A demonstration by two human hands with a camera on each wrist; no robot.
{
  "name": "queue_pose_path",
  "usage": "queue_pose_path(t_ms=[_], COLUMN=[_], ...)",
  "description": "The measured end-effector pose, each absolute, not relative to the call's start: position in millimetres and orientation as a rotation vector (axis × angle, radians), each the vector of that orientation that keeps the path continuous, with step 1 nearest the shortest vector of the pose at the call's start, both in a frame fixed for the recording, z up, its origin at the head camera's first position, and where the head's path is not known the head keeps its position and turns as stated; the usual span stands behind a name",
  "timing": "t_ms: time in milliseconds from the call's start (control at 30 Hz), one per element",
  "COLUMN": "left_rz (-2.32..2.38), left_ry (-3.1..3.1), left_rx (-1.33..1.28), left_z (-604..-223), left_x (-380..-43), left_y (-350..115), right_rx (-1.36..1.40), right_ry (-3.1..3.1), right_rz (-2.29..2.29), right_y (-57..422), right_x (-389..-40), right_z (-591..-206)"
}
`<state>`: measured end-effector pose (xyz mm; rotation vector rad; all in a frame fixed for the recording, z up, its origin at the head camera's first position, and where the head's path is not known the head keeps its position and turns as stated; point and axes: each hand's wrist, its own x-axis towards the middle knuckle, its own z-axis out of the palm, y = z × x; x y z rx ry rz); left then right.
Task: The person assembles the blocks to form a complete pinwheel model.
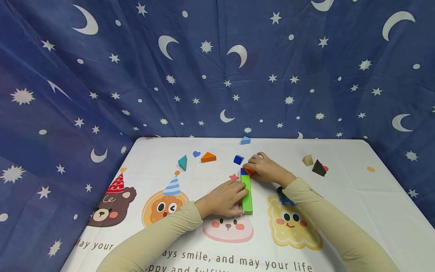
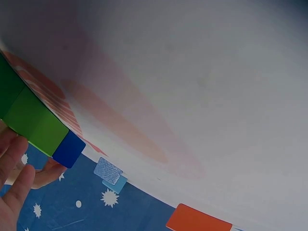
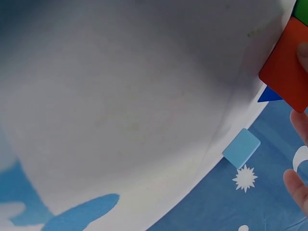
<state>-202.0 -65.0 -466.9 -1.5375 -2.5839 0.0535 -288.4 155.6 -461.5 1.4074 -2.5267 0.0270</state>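
the right hand's grip (image 1: 266, 166) pinches an orange block (image 1: 249, 171) beside a blue block (image 1: 242, 172); the left hand's grip (image 1: 224, 198) is loose, fingers touching green blocks (image 1: 247, 194) mid-counter (image 1: 357, 204); a light-blue block (image 1: 245, 141) sits at the far edge.

Your head camera looks forward and down, over the table (image 1: 377, 200) to the starry curtain (image 1: 204, 22). Your wrist cameras sit close in, tilted, curtain low in frame; both catch the green blocks (image 1: 247, 196), the right only a corner.
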Motion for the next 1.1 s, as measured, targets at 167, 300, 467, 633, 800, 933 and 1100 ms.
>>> queue_pose_path(t_ms=[167, 300, 467, 633, 800, 933, 1100], left_rz=[0.059, 0.061, 0.063, 0.051, 0.046, 0.051, 0.048], left_ry=[-2.577, -2.569, -2.564, -2.561, -2.561, -2.557, -2.56], left_rx=[-1.54, -1.542, -1.542, -1.538, -1.539, -1.541, -1.537], left_z=[-466.5, -466.6, -467.3, -467.0, -466.7, -466.7, -468.0], left_x=[-202.0, -201.9, -202.1, -202.0, -201.8, -202.2, -202.5], left_y=[-65.2, -65.3, -65.3, -65.0, -65.2, -65.1, -65.5], right_rx=[1.411, 1.417, 1.423, 1.423, 1.423, 1.429, 1.43], right_ry=[-2.522, -2.561, -2.627, -2.666, -2.68, -2.67, -2.669], right_rz=[0.024, 0.03, 0.039, 0.024, 0.023, 0.026, 0.035], right_y=[155.7, 154.3, 151.5, 148.6, 146.5, 146.0, 146.1], right_x=[-288.8, -289.0, -289.0, -288.9, -288.6, -288.4, -289.4], right_z=[-461.2, -461.1, -459.8, -458.4, -457.0, -456.1, -457.4])
